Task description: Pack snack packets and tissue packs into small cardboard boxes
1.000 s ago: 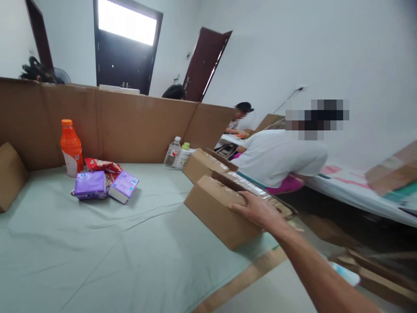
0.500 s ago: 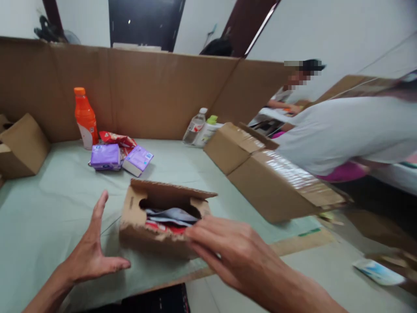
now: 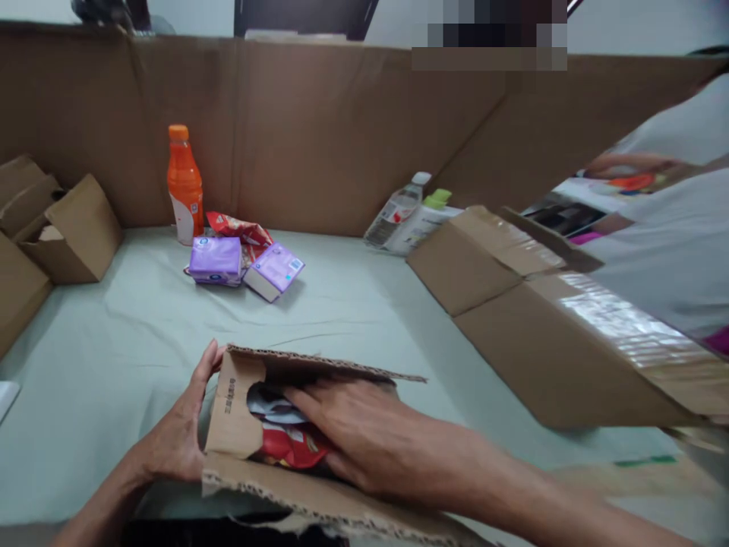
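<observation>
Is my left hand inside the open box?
No, the left hand is outside the open box, while the right hand reaches in.

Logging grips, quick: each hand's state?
Left hand: open, against the open-topped, rectangular brown cardboard box.
Right hand: partly inside that box; grip cannot be told.

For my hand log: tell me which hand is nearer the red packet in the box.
Right. The right hand is inside the box, beside the red packet; the left hand is outside, at the box's left end.
</observation>
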`<state>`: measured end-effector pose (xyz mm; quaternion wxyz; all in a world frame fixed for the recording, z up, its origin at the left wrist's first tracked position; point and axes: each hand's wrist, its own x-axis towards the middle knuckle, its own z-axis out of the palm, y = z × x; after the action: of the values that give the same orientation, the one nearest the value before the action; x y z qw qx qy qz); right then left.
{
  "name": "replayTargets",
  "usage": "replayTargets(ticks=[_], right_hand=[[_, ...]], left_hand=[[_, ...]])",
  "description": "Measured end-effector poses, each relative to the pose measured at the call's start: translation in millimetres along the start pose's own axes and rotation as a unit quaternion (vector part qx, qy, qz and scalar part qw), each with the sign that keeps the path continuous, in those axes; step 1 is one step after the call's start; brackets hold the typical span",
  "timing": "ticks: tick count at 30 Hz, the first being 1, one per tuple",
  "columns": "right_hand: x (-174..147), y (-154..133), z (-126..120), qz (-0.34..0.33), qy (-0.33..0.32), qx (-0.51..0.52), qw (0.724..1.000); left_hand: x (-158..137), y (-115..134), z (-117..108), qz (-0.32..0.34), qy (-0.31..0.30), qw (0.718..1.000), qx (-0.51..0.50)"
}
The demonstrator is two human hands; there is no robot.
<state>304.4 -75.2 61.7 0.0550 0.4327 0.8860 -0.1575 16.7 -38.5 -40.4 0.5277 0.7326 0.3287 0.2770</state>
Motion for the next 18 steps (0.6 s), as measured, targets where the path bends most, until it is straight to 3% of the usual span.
replayTargets(ticks=[7,10,15,18], right_hand=[[12.7,0.5,23.0,0.026,0.034,0.023,0.999],[6.0,2.4,15.8,0.033,0.069,0.037,0.996],[-14.0,5.6,-20.7,-0.019,0.234,0.108,0.966],[-22.6,23.2,-39.1,0.045,0.343,0.133,0.929]], left_hand=[[-2.3,-9.6,5.2,-0.005,0.019,1.0,-0.011],[-3.6,-6.1,-1.1,0.003,0.017,1.0,-0.009],[-6.8,-2.9,-14.7,0.042,0.008,0.998,0.044],[-13.5,-4.7,-23.2,0.04,0.021,0.998,0.054]])
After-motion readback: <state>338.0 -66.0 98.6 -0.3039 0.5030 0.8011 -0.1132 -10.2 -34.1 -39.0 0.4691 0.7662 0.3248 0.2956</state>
